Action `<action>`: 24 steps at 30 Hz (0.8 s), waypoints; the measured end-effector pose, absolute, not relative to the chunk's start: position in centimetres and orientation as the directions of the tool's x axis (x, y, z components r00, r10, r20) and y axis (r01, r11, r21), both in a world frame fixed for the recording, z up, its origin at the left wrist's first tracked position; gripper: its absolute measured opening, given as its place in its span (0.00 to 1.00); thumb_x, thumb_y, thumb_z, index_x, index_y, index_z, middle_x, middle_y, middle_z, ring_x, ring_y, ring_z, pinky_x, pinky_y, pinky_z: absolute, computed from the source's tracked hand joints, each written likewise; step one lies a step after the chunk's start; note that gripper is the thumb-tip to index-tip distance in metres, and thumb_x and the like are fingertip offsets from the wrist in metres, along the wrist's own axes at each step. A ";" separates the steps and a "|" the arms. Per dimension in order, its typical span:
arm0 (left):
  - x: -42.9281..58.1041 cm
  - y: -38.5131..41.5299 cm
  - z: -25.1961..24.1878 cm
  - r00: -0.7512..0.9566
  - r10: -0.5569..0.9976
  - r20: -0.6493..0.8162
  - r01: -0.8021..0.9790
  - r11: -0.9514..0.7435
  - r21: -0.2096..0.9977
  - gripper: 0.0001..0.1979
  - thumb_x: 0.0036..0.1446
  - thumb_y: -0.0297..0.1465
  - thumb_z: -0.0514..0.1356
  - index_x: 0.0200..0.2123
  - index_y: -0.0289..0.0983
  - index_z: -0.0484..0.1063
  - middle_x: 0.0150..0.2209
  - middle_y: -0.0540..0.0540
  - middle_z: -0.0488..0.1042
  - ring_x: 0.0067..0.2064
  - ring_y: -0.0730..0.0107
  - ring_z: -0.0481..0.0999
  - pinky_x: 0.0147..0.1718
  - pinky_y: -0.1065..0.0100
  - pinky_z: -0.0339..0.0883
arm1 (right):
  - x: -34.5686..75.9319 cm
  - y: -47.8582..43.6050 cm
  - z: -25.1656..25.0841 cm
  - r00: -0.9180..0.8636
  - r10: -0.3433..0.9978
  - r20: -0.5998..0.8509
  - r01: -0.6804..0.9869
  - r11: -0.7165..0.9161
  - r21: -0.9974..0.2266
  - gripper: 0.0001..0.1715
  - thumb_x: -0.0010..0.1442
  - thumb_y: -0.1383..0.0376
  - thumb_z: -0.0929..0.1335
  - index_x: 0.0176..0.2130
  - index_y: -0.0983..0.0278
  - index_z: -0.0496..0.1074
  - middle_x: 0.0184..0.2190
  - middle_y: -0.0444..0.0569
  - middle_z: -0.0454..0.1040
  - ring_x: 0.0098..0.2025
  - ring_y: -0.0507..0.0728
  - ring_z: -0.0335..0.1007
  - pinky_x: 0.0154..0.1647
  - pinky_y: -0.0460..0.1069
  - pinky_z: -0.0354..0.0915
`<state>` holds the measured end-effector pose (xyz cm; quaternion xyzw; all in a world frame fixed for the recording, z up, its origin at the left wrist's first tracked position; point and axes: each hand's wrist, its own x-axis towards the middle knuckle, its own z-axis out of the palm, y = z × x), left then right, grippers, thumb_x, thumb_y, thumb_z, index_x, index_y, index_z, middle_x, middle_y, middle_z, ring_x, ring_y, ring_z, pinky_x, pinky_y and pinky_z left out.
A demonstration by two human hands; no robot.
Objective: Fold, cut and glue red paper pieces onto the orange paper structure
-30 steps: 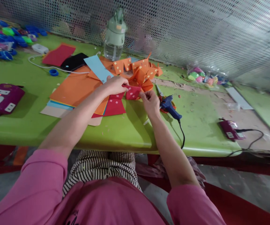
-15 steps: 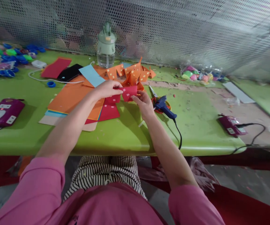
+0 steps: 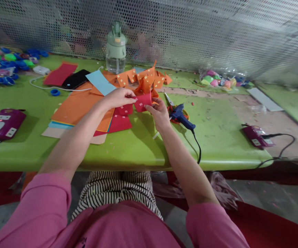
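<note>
Between my two hands is a curved piece of red sheet (image 3: 142, 102) with small pale squares on it. My left hand (image 3: 121, 97) pinches its left end, and my right hand (image 3: 159, 112) grips the right end between thumb and fingers. Below my left hand lie more red sheets (image 3: 120, 121) with pale squares, partly under my wrist. A stack of orange sheets (image 3: 79, 108) spreads under my left forearm. Just beyond my hands sit folded orange pieces (image 3: 149, 81) with pale yellow squares. A blue glue gun (image 3: 181, 116) rests right of my right hand, beside scissors (image 3: 168, 99).
A green bottle (image 3: 116, 50) stands at the back by the perforated metal screen. Purple power strips lie at left (image 3: 5, 124) and right (image 3: 257, 136). The glue gun's black cord (image 3: 197, 144) runs over the front edge. A black phone (image 3: 75, 79) lies back left.
The view has shifted very slightly. Both hands keep hold of the red sheet in nearly the same place, with its right end now a little more curled.
</note>
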<state>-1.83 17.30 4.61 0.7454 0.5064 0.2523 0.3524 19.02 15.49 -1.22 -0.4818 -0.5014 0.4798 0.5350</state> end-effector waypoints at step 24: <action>-3.4 18.6 3.6 0.279 0.956 -0.085 0.543 -0.085 0.835 0.21 0.57 0.33 0.65 0.54 0.35 0.74 0.48 0.42 0.81 0.50 0.63 0.80 0.49 0.66 0.68 | 20.4 16.5 -1.4 0.181 0.983 0.012 -0.208 0.050 -0.977 0.25 0.47 0.58 0.75 0.43 0.56 0.64 0.30 0.36 0.70 0.35 0.50 0.74 0.33 0.45 0.68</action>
